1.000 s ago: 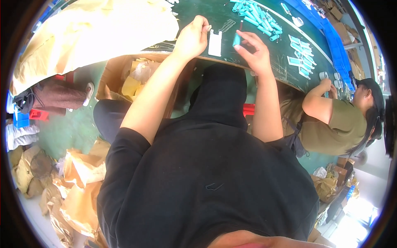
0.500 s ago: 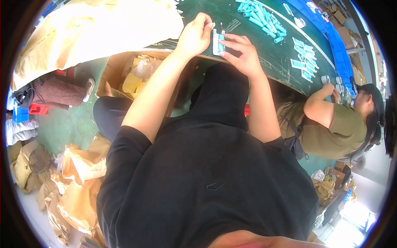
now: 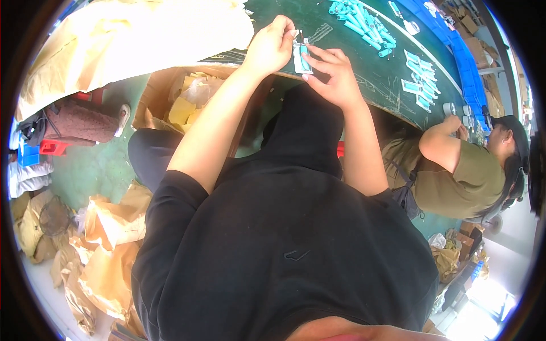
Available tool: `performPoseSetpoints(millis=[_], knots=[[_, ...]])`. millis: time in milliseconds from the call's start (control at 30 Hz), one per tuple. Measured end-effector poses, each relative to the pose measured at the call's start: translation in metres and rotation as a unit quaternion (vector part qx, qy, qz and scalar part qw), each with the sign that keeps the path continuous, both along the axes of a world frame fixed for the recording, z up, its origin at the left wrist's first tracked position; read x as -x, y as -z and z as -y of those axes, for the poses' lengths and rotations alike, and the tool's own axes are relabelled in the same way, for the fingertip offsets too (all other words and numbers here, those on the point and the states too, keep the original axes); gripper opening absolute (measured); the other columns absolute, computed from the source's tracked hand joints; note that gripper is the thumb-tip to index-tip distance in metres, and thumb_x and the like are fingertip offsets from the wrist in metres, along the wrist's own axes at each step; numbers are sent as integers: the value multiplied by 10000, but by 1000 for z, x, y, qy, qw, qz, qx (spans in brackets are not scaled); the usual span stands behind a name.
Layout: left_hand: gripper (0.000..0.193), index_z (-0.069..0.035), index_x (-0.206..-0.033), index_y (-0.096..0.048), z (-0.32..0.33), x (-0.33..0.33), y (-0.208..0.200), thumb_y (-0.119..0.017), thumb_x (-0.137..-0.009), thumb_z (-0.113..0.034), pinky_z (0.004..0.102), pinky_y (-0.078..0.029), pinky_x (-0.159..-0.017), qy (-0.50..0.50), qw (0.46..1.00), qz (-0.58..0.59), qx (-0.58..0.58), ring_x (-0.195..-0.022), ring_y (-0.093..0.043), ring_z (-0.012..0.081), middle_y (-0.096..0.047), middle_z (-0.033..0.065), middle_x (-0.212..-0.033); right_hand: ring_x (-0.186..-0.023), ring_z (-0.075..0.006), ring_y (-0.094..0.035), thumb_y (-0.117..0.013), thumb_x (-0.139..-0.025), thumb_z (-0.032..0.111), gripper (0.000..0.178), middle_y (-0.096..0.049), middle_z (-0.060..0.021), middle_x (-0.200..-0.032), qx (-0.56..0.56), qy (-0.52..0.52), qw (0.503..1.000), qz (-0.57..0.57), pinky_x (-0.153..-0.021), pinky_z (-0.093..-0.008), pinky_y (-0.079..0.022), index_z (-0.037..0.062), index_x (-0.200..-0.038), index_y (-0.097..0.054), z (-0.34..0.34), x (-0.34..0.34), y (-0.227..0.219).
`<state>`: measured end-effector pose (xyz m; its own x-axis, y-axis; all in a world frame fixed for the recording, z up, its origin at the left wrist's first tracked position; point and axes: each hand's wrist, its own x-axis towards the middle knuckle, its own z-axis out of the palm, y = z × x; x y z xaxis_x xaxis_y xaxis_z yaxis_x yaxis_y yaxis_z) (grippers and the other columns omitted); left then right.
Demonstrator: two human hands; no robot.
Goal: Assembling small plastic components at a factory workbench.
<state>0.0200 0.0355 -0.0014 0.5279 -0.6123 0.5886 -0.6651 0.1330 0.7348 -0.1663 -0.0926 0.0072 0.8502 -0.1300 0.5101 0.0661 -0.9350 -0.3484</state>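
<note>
At the near edge of the green table, a white narrow holder [image 3: 297,67] lies with a teal cylinder [image 3: 305,59] inside its frame. Short thin leads stick up from the far end. My left hand [image 3: 272,48] is closed in a pinch at that end, by the holder's upper left corner; what the fingertips grip is too small to make out. From the right side, my right hand [image 3: 335,74] grips the holder, its fingers on the teal cylinder and its thumb by the near end.
A pile of loose teal cylinders [image 3: 364,25] lies farther right. Several white holders with teal cylinders [image 3: 420,78] lie near a co-worker [image 3: 463,170]. Brown paper [image 3: 136,40] covers the table's left. Below stands an open carton [image 3: 153,102]. Blue bins [image 3: 463,62] line the far edge.
The teal cylinder now sits more squarely within the white holder; before, it was shifted toward the right edge. Both hands have shifted only slightly.
</note>
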Motion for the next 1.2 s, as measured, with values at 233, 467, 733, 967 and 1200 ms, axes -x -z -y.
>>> performPoseSetpoints(millis=[233, 467, 733, 967, 1200], knots=[[102, -40, -1093, -589, 4, 3, -2, -639, -1051, -119, 452, -566, -742, 8, 999, 33, 11, -835, -734, 407, -722, 187, -880, -1222, -322, -618, -876, -815, 172, 521, -661, -45, -1519, 17, -37, 999, 23, -1083, -465, -482, 197, -1327, -783, 8, 2, 2], [106, -61, -1073, -634, -2, 2, 3, -697, -1020, -127, 388, -554, -667, -42, 998, 18, -31, -700, -708, 266, -707, 124, -823, -1253, -326, -632, -922, -780, 193, 510, -699, -99, -1389, -102, -21, 993, 59, -1110, -454, -489, 127, -1259, -761, 10, 10, -5], [66, -66, -1063, -626, -38, 21, 6, -672, -1033, -29, 226, -432, -548, 265, 863, -414, 117, -616, -542, 60, -561, -33, -778, -1315, -408, -585, -838, -855, 373, 479, -682, -216, -1342, 81, 497, 862, 60, -1164, -526, -415, 114, -1251, -769, 167, 92, -21], [85, -32, -1037, -688, -176, -48, 22, -659, -999, -102, 237, -476, -580, 382, 768, -388, -337, -676, -556, 68, -621, -20, -832, -1236, -426, -637, -781, -839, 309, 429, -702, -252, -1315, 121, 530, 828, 136, -1144, -498, -464, 125, -1226, -802, 228, 102, -45], [418, 31, -1316, -696, -260, -82, 88, -666, -1008, -250, 466, -497, -1119, -104, 798, -63, -591, -1296, -651, 450, -704, 309, -1309, -1188, -439, -681, -777, -857, 425, 581, -731, -223, -1248, 2, 544, 834, -87, -1034, -511, -559, 85, -1325, -728, 167, 31, 1]])
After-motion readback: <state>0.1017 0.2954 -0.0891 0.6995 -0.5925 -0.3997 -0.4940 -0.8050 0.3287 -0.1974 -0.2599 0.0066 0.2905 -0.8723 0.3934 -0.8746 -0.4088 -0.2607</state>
